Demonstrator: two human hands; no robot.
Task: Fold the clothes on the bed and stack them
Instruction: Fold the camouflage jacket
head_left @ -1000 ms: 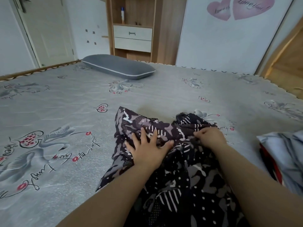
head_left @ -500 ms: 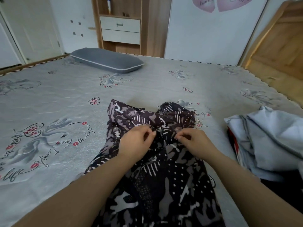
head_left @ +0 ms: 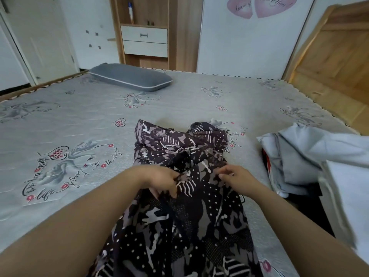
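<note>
A dark patterned garment point(head_left: 185, 226) with grey, white and dotted patches lies lengthwise on the bed point(head_left: 60, 120), its far end rumpled. My left hand point(head_left: 159, 179) pinches a fold of the fabric near its middle. My right hand point(head_left: 234, 176) grips the cloth a little to the right, fingers curled in. Both forearms reach in from the bottom of the view. A loose heap of pale grey-blue clothes point(head_left: 311, 156) sits on the bed at the right, with something red and something black under it.
A grey pillow point(head_left: 129, 77) lies at the far side of the bed. A wooden cabinet with white drawers point(head_left: 144, 40) stands behind it. A wooden headboard point(head_left: 339, 62) rises at the right.
My left hand went from lying flat on the garment to pinching it. Both hands drew back toward me along the cloth. The view turned right, showing more of the clothes heap.
</note>
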